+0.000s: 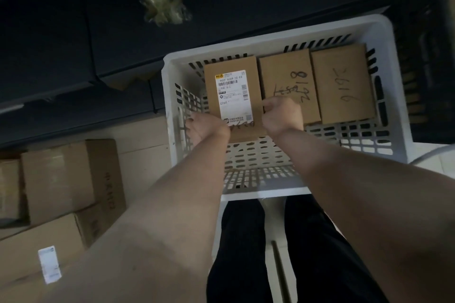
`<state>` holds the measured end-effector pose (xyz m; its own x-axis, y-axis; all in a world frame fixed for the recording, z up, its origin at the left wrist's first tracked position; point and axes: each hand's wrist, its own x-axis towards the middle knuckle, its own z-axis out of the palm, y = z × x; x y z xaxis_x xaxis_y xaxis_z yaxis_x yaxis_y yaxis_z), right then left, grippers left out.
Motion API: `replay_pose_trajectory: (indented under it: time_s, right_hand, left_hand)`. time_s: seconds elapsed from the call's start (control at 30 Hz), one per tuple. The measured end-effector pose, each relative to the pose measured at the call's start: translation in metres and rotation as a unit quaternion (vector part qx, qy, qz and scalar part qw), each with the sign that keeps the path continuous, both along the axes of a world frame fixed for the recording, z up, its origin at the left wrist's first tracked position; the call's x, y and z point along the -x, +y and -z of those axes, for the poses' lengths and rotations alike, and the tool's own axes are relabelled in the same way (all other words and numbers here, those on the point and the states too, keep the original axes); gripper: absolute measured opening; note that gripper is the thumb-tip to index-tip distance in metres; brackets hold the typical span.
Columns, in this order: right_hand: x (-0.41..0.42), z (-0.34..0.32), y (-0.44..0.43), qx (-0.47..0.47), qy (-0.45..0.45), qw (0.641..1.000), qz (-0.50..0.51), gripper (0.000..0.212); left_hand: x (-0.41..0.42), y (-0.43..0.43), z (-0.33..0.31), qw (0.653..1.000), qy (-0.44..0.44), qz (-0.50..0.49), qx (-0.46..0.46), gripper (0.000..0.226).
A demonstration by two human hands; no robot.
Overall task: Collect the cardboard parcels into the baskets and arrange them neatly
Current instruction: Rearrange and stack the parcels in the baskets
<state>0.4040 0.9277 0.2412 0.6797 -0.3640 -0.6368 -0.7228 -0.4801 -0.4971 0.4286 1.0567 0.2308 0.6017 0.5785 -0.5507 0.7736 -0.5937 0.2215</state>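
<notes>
Now labelled parcel [232, 98] flat, long axis away

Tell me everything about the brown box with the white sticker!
The flat brown cardboard parcel with the white shipping label lies leftmost of three in the white slotted plastic basket. Its label shows barcodes and printed numbers. It reaches nearer the person than the others. Its right side sits beside the middle brown cardboard parcel. The left hand and right hand grip its near corners.
</notes>
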Motion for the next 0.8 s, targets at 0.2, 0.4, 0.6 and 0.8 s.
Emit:
replay_pose_trajectory:
  time_s: [0.2, 0.4, 0.6, 0.8]
  right_hand:
    - [0.025, -0.032, -0.03, -0.027, 0.013, 0.998, -0.063, 0.04]
    - [0.036, -0.088, -0.07, -0.009, -0.003, 0.995, -0.101, 0.034]
    - [0.035, -0.154, -0.108, -0.029, -0.055, 0.99, -0.129, 0.031]
    - [0.064, -0.202, -0.129, -0.026, -0.08, 0.989, -0.125, 0.015]
  left_hand:
    - [0.024, -0.006, -0.044, 0.996, -0.016, 0.036, 0.082, 0.02]
    - [0.047, -0.028, -0.106, 0.993, -0.018, 0.027, 0.118, 0.036]
    - [0.053, -0.064, -0.169, 0.978, -0.078, 0.037, 0.188, 0.03]
    - [0.064, -0.102, -0.235, 0.959, -0.088, 0.166, 0.213, 0.034]
